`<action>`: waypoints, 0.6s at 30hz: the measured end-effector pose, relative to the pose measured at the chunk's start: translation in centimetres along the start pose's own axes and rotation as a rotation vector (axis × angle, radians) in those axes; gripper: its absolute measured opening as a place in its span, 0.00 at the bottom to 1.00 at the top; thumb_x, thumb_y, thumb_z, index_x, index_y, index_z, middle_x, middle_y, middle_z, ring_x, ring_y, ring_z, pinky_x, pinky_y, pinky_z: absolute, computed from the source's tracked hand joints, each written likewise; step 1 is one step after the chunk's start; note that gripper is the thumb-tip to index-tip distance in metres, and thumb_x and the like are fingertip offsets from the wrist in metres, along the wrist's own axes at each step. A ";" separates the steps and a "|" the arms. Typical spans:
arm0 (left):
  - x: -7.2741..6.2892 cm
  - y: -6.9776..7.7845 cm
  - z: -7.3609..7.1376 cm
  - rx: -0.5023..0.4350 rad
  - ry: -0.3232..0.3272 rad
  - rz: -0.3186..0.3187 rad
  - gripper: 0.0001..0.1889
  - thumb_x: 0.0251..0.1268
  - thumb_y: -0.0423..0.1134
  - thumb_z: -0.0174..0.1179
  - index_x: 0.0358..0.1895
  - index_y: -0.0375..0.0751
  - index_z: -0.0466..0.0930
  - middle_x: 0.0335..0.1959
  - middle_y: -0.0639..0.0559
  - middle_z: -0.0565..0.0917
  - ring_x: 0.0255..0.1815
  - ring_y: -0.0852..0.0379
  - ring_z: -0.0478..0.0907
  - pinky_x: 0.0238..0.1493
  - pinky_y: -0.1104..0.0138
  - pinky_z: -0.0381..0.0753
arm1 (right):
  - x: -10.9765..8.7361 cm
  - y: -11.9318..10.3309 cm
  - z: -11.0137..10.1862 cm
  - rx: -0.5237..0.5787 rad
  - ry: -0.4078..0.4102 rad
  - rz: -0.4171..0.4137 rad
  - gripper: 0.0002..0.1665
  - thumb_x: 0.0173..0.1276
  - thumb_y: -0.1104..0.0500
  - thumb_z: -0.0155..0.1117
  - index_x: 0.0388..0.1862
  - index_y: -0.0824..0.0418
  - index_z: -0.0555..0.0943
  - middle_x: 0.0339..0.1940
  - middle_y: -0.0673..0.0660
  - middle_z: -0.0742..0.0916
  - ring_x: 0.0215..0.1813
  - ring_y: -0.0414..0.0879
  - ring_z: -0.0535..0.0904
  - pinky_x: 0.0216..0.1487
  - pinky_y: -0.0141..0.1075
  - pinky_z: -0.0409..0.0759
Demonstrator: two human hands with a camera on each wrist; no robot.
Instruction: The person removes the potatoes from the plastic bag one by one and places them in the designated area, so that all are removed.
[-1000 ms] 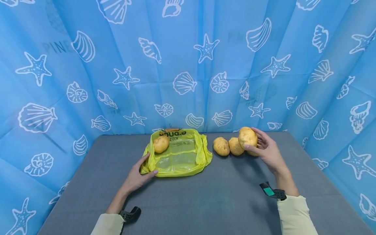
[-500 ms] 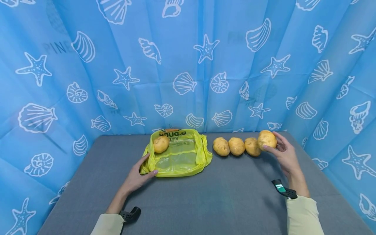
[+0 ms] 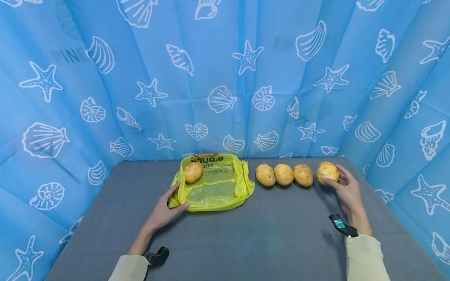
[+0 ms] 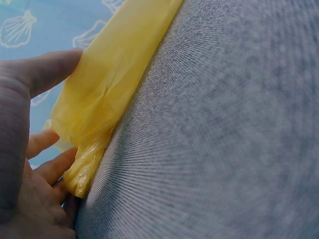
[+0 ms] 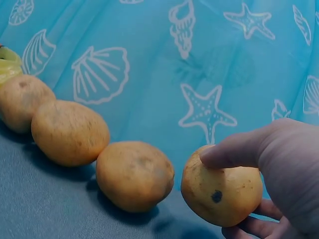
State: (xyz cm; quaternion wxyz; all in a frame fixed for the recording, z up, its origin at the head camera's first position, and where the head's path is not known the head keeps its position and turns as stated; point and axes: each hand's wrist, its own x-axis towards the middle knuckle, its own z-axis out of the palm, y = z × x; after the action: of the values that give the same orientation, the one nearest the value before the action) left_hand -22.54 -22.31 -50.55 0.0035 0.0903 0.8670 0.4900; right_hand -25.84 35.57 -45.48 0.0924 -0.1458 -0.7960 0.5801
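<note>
My right hand [image 3: 348,190] holds a potato [image 3: 328,173] at the right end of a row, thumb across its near side and fingers round behind. A dark spot marks this potato [image 5: 222,191] in the right wrist view. Left of it lie three more: a near potato [image 3: 303,175], a middle potato [image 3: 284,174] and a far potato [image 3: 265,175]. A yellow-green plastic bag [image 3: 214,205] lies with its mouth spread, another potato [image 3: 193,172] inside at its left. My left hand [image 3: 164,210] rests against the bag's left side, thumb and fingers spread, touching the plastic [image 4: 94,99].
A grey cloth-covered table [image 3: 246,242] carries everything. Behind and at both sides hangs a blue curtain [image 3: 225,70] with white shells and starfish, meeting the table's back edge close behind the potatoes and bag.
My right hand has carried its potato right and down, from in front of the row to its right end. The left hand and bag have stayed where they were.
</note>
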 end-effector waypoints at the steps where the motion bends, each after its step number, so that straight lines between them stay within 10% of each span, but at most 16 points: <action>1: 0.0 0.0 0.0 -0.001 0.001 0.001 0.45 0.67 0.52 0.67 0.82 0.46 0.54 0.81 0.37 0.55 0.80 0.35 0.49 0.76 0.38 0.48 | 0.1 0.1 0.0 0.001 0.003 0.004 0.51 0.73 0.49 0.67 0.85 0.54 0.50 0.82 0.70 0.54 0.79 0.68 0.53 0.74 0.62 0.58; 18: 0.0 0.1 -0.1 0.000 -0.006 -0.020 0.45 0.67 0.53 0.67 0.82 0.47 0.54 0.81 0.38 0.54 0.81 0.36 0.48 0.76 0.39 0.48 | 1.2 2.2 0.8 -0.034 0.006 0.041 0.47 0.75 0.49 0.64 0.84 0.59 0.53 0.80 0.70 0.58 0.78 0.67 0.57 0.72 0.57 0.64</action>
State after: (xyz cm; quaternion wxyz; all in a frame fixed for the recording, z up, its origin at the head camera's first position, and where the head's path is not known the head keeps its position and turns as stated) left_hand -22.55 -22.34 -50.37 0.0108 0.0832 0.8678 0.4899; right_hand -26.97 35.90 -47.83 0.0803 -0.1656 -0.8023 0.5679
